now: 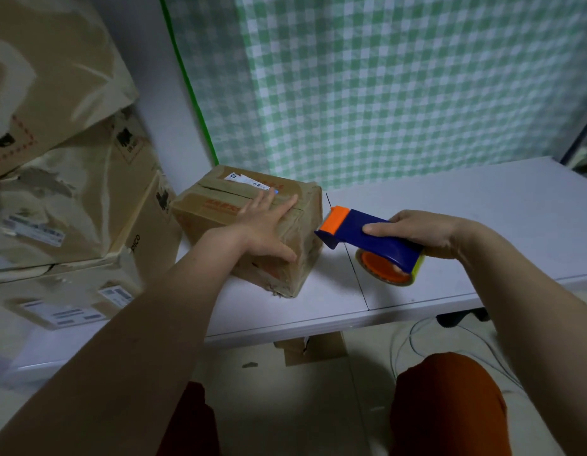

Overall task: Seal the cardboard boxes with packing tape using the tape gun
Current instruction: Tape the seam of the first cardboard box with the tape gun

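Cardboard box (252,222) sits on the white table (450,199), close to the back wall and just left of the dark line where two table parts meet. It is small, brown and a bit crushed at the near corner. Its top flaps are folded down, with a crack between them, so what is inside cannot be seen. A white label (249,181) is stuck on the top near the far edge, and red print shows on the top too. The left hand (269,225) lies flat on the box top with its fingers spread out, and its thumb reaches down over the near side of the box. The right hand (420,233) holds the tape gun (374,240) in the air, just to the right of the box, with fingers curled around the blue body and the thumb on top. The tape gun has an orange end that points at the box and sits very near its right edge; I cannot tell if it touches. A roll of tape (389,268) with an orange middle hangs under the blue part. More brown boxes (65,199) are piled up on the left, shut and with white labels on them. A green and white checked cloth (384,87) hangs behind the table.
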Demonstrator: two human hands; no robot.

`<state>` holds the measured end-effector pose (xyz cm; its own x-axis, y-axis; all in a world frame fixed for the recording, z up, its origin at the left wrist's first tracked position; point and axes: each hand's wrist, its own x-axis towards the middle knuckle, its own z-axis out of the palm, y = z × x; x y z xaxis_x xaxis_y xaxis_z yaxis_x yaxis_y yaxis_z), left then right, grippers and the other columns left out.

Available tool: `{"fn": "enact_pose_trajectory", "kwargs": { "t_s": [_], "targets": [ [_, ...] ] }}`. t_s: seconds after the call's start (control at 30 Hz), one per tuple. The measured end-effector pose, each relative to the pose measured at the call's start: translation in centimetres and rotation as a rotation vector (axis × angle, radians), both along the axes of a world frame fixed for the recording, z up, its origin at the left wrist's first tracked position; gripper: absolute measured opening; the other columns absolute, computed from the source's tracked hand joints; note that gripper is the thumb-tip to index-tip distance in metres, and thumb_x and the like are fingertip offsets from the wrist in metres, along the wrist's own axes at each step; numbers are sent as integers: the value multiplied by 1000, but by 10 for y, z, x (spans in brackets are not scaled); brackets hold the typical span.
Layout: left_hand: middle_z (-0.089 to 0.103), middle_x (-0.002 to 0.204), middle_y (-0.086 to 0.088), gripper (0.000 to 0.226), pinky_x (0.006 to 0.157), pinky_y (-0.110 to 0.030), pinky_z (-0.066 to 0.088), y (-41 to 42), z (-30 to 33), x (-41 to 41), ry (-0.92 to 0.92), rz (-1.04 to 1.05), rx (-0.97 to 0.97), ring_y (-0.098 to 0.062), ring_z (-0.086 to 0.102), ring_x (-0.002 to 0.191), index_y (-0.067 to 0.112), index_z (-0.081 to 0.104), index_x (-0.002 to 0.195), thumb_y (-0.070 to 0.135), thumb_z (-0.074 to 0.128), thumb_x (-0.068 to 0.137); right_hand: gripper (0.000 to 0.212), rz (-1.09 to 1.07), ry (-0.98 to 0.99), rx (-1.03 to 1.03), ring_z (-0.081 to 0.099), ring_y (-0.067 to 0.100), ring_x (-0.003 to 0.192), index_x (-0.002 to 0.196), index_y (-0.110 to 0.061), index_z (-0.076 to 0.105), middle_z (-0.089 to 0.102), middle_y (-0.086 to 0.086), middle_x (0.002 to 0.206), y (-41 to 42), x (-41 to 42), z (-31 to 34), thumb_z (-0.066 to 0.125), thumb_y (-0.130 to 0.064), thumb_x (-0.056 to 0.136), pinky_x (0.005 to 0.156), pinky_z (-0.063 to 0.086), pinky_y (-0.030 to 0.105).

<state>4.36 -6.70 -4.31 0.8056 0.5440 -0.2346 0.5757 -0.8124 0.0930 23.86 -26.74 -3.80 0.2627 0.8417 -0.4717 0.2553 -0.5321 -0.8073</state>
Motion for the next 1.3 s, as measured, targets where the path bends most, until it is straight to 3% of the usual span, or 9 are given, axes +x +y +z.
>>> {"fn": "enact_pose_trajectory", "kwargs": {
  "t_s": [0.07, 0.17, 0.23, 0.4, 0.57, 0.83, 1.07, 1.2, 1.3],
  "targets": [
    [-17, 160, -1, 98, 117, -43, -3, -1, 5, 4, -11, 54, -97, -20, -18, 146, 44, -2, 150, 56, 63, 78, 54, 12, -63, -39, 64, 18, 70, 101, -5, 62, 70, 9, 86, 7, -2, 5, 63, -53, 78, 61, 50, 25],
    [-14, 160, -3, 61, 116, -43, -5, -6, 0, 15, -73, 147, -78, -21, -15, 147, 41, 0, 151, 52, 26, 97, 51, 38, -196, -100, 63, 21, 72, 98, -5, 63, 70, 12, 89, 20, -11, 13, 63, -54, 82, 65, 49, 27],
    [-12, 160, -5, 55, 117, -44, -4, -10, -7, 19, -61, 157, 24, -23, -13, 147, 41, -2, 151, 54, 13, 99, 52, 66, -308, -134, 62, 21, 72, 92, -6, 65, 69, 12, 88, 30, -19, 18, 61, -57, 82, 70, 48, 30],
    [-11, 160, -8, 56, 118, -45, -3, -12, -11, 19, -43, 145, 82, -26, -10, 147, 41, -4, 151, 56, 11, 99, 45, 93, -567, -189, 58, 17, 66, 76, -12, 58, 63, 5, 74, 50, -38, 35, 55, -56, 88, 67, 44, 29],
    [-9, 161, -9, 57, 118, -45, -2, -9, -11, 17, -50, 133, 99, -27, -8, 148, 39, -2, 151, 56, 13, 99, 34, 88, -607, -415, 62, 27, 58, 78, -4, 54, 64, 14, 70, 41, -48, 2, 56, -33, 94, 66, 53, 35],
    [17, 157, -16, 55, 118, -47, 12, -21, -11, 35, -211, 269, 142, -34, 11, 145, 31, 31, 143, 59, 31, 95, 41, -263, -616, -127, 67, 32, 78, 76, -12, 48, 66, 13, 78, 46, -27, -2, 55, -49, 90, 84, 54, 45],
    [2, 161, -12, 76, 118, -41, 10, -22, -7, 22, -105, 170, 167, -30, 3, 147, 32, 5, 153, 51, 48, 93, 53, -463, -603, 133, 68, 31, 72, 84, -4, 61, 69, 13, 76, 40, -28, -4, 49, -56, 88, 73, 54, 42],
    [-1, 161, -3, 97, 117, -42, 17, -12, 0, -6, -75, 13, 77, -21, 1, 148, 36, 6, 152, 38, 71, 81, 49, -493, -658, 241, 65, 30, 70, 67, -10, 53, 67, 11, 72, 45, -41, 8, 49, -53, 88, 63, 48, 36],
    [0, 161, 3, 105, 119, -41, 13, 2, 7, -32, -40, -101, 11, -17, 2, 148, 39, 9, 151, 25, 80, 75, 50, -471, -690, 303, 65, 31, 68, 65, -9, 53, 66, 12, 69, 49, -52, 20, 49, -53, 89, 62, 49, 38]
  ]
}}
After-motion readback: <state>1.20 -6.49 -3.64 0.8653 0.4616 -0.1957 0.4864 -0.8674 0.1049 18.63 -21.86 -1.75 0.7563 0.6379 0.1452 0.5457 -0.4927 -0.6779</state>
